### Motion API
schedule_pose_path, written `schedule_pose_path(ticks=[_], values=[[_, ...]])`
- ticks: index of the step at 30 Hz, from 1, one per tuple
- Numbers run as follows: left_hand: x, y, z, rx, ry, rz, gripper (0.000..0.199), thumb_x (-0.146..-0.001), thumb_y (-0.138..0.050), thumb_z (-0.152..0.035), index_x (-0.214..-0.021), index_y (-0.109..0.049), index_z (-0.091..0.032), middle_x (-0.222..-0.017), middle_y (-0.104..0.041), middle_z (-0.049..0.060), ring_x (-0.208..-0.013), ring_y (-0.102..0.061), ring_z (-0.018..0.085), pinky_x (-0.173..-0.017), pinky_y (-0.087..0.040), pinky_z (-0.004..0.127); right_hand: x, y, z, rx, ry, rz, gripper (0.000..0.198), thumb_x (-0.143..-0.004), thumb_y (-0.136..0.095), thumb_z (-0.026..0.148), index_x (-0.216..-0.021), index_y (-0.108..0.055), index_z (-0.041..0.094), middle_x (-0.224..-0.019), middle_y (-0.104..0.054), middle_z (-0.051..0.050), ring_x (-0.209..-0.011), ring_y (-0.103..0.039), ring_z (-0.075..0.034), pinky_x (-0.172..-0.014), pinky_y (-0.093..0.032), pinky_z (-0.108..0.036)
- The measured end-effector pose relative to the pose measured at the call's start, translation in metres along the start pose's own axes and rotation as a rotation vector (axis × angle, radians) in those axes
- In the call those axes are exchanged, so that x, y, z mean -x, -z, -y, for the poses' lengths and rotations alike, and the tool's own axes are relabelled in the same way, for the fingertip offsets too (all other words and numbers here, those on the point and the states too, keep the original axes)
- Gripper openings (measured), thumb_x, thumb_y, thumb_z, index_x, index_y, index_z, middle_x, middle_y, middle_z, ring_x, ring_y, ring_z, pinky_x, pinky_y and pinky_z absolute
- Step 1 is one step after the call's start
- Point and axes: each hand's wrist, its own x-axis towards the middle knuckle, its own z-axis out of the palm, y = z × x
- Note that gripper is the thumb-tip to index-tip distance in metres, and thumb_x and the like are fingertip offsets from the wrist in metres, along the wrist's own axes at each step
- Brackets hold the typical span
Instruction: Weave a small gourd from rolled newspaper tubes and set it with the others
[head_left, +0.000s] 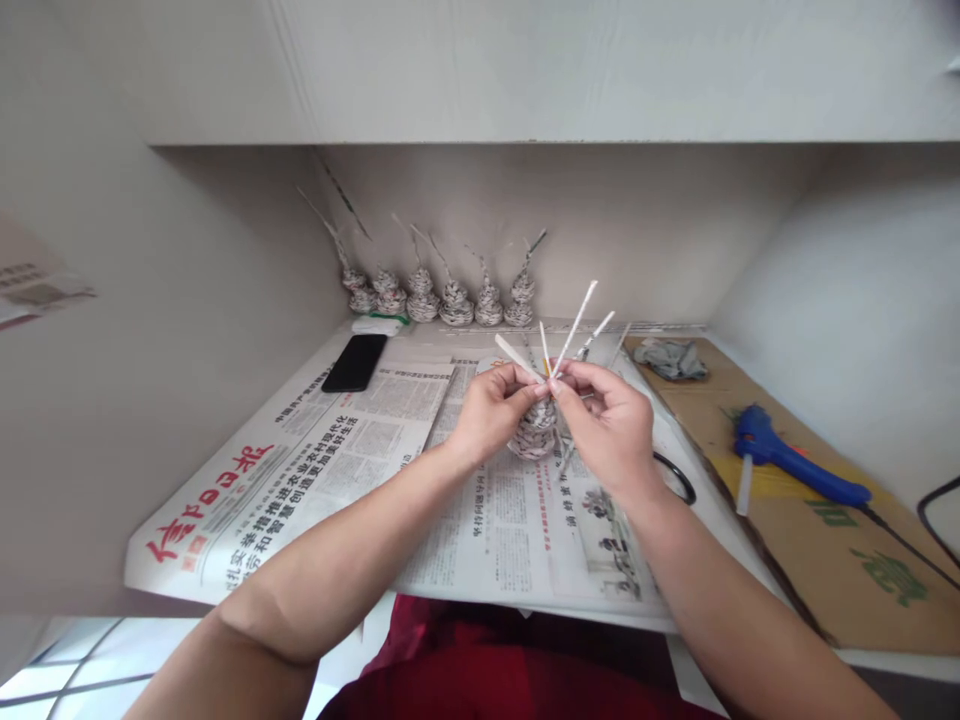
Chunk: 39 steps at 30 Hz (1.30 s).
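A woven paper gourd [532,436] stands over the newspaper in front of me, with several rolled paper strips [576,325] sticking up and fanning out from its top. My left hand [499,405] pinches the strips where they meet at the neck, thumb and forefinger together. From the other side my right hand [609,415] grips the strips at the same spot, its thumb and fingertips almost touching the left ones. The fingers cover the exact place where the strips join the gourd.
Several finished-looking paper gourds [456,303] line the back wall. A black phone [355,362] lies on the newspaper [330,500] at left. On cardboard [862,610] at right rest a blue glue gun [795,462] with a cord and a crumpled grey cloth-like wad [671,359]. A shelf edge [555,142] overhangs.
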Motion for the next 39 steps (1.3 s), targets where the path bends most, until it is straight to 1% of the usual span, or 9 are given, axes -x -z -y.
schedule_pose_path(ticks=[6,16,19,22,27,30,32,35,39], values=[[0.002,-0.002,-0.005,-0.049,0.07,-0.004,0.03,-0.073,-0.078,-0.038,-0.081,-0.066,-0.012,-0.07,-0.059,0.0,-0.057,-0.052,0.009,-0.045,-0.048,0.019,-0.002,0.0,-0.002,-0.064,-0.012,-0.02,0.01,-0.082,-0.072,0.029,-0.084,-0.068,0.021,-0.08,-0.071,-0.002,-0.072,-0.066,-0.015,-0.063,-0.052,-0.027],[-0.001,0.002,-0.006,-0.021,0.073,-0.055,0.025,-0.075,-0.077,-0.035,-0.079,-0.066,-0.012,-0.069,-0.063,0.002,-0.061,-0.057,0.01,-0.049,-0.05,0.02,0.003,0.019,0.009,0.038,-0.005,0.207,0.009,-0.086,-0.068,0.031,-0.092,-0.07,0.023,-0.088,-0.071,-0.002,-0.08,-0.066,-0.017,-0.07,-0.053,-0.03],[-0.002,0.003,-0.008,-0.018,0.082,-0.074,0.023,-0.076,-0.075,-0.032,-0.081,-0.068,-0.011,-0.077,-0.07,0.006,-0.064,-0.06,0.012,-0.051,-0.052,0.022,0.011,0.055,0.007,0.284,-0.024,0.091,0.014,-0.085,-0.07,0.037,-0.089,-0.072,0.024,-0.089,-0.073,-0.003,-0.078,-0.067,-0.019,-0.071,-0.053,-0.032],[-0.003,0.004,-0.01,0.006,0.099,-0.066,0.022,-0.077,-0.075,-0.032,-0.082,-0.068,-0.011,-0.085,-0.074,0.01,-0.066,-0.062,0.012,-0.052,-0.053,0.022,0.018,0.118,-0.006,0.547,-0.064,-0.051,0.019,-0.086,-0.066,0.043,-0.091,-0.073,0.027,-0.093,-0.075,-0.008,-0.08,-0.069,-0.025,-0.074,-0.053,-0.04],[-0.003,0.005,-0.012,0.035,0.121,-0.062,0.026,-0.074,-0.078,-0.034,-0.08,-0.069,-0.01,-0.086,-0.074,0.011,-0.067,-0.062,0.012,-0.053,-0.055,0.022,0.027,0.219,-0.035,0.991,-0.269,-0.03,0.006,-0.076,-0.07,0.039,-0.082,-0.069,0.041,-0.075,-0.072,-0.011,-0.047,-0.056,-0.023,-0.051,-0.045,-0.045],[-0.003,0.005,-0.013,0.028,0.123,-0.067,0.028,-0.073,-0.079,-0.035,-0.081,-0.071,-0.01,-0.088,-0.074,0.011,-0.069,-0.062,0.013,-0.054,-0.056,0.022,0.038,0.24,-0.045,1.023,-0.278,0.054,0.003,-0.073,-0.066,0.038,-0.075,-0.064,0.04,-0.059,-0.065,-0.009,-0.043,-0.054,-0.03,-0.049,-0.043,-0.049],[-0.003,0.005,-0.013,0.024,0.121,-0.073,0.029,-0.072,-0.079,-0.036,-0.081,-0.072,-0.01,-0.088,-0.075,0.011,-0.069,-0.062,0.013,-0.055,-0.056,0.023,0.045,0.244,-0.048,1.099,-0.159,0.05,0.006,-0.078,-0.059,0.042,-0.082,-0.064,0.042,-0.055,-0.059,-0.009,-0.05,-0.058,-0.036,-0.052,-0.043,-0.052],[-0.004,0.005,-0.014,0.03,0.119,-0.067,0.03,-0.071,-0.08,-0.039,-0.079,-0.073,-0.011,-0.088,-0.074,0.011,-0.069,-0.061,0.013,-0.054,-0.056,0.023,0.046,0.254,-0.054,1.301,0.06,0.028,0.022,-0.083,-0.049,0.042,-0.101,-0.062,0.042,-0.072,-0.065,-0.015,-0.072,-0.064,-0.044,-0.066,-0.046,-0.057],[-0.004,0.006,-0.014,0.047,0.129,-0.07,0.034,-0.067,-0.083,-0.042,-0.077,-0.073,-0.011,-0.086,-0.074,0.011,-0.07,-0.062,0.014,-0.055,-0.056,0.024,0.036,0.271,-0.067,1.411,-0.073,0.138,0.03,-0.078,-0.054,0.036,-0.104,-0.066,0.027,-0.083,-0.07,-0.022,-0.073,-0.067,-0.043,-0.066,-0.051,-0.053]])
